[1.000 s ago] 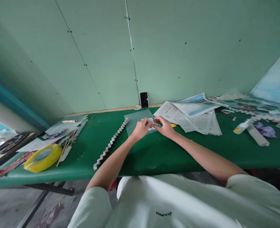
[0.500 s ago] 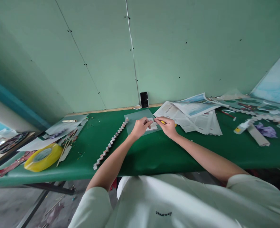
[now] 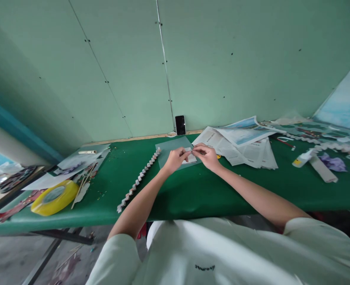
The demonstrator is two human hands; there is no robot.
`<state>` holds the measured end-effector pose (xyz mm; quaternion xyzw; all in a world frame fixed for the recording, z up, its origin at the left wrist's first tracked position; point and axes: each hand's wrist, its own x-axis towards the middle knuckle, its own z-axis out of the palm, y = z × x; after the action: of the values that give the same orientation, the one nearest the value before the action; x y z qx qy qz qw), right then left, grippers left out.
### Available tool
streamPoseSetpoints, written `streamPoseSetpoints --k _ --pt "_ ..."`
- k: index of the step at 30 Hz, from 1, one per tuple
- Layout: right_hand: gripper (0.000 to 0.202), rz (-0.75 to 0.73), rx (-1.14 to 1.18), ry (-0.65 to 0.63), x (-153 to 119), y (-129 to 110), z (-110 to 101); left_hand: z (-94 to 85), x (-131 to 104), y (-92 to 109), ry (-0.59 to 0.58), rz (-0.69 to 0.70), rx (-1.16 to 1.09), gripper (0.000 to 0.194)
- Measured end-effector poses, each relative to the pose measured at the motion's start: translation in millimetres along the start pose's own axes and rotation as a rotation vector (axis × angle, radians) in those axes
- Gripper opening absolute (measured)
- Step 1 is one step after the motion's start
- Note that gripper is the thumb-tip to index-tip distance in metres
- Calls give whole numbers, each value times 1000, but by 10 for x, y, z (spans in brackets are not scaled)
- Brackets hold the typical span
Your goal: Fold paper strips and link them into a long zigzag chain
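Over a translucent sheet (image 3: 163,157) on the green table, my left hand (image 3: 176,158) is closed, fingertips together at a small white paper piece (image 3: 192,158). My right hand (image 3: 206,155) faces it, its fingers pinched at the right side of that piece; what lies between them is too small to make out. A bit of a yellow object (image 3: 218,156) shows beside my right hand. To the left, a folded zigzag paper strip (image 3: 139,179) runs diagonally towards the table's front edge.
A phone (image 3: 180,125) leans on the wall behind. Newspaper sheets (image 3: 252,152) lie to the right, with a glue bottle (image 3: 302,159) and purple crumpled paper (image 3: 332,162) further off. A yellow tape roll (image 3: 55,198), sticks (image 3: 82,184) and papers are at the left.
My right hand has shifted slightly and its fingers have changed position; less of the yellow object shows now. My left hand has hardly moved.
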<state>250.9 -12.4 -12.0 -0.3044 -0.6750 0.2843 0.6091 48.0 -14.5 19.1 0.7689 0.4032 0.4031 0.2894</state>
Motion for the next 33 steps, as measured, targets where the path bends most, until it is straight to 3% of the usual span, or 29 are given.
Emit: streamPoseSetpoints --k 7,12,15,19,28,33 --pt "34 132 107 86 44 59 -73 -2 106 -79 122 -295 -428 52" --pt "35 152 137 27 17 1 -29 -18 84 -28 -31 -434 -693 50" --pt "36 103 109 -2 1 -50 -10 14 44 -16 -110 -450 -707 42" --pt "38 62 38 -30 -8 -96 -15 27 21 -55 -90 -480 -734 32" --pt "37 41 1 -50 -23 -79 -17 -8 5 -52 -246 -545 -765 33" --pt "35 31 18 -74 -21 -92 -5 4 17 -39 -132 -496 -711 19"
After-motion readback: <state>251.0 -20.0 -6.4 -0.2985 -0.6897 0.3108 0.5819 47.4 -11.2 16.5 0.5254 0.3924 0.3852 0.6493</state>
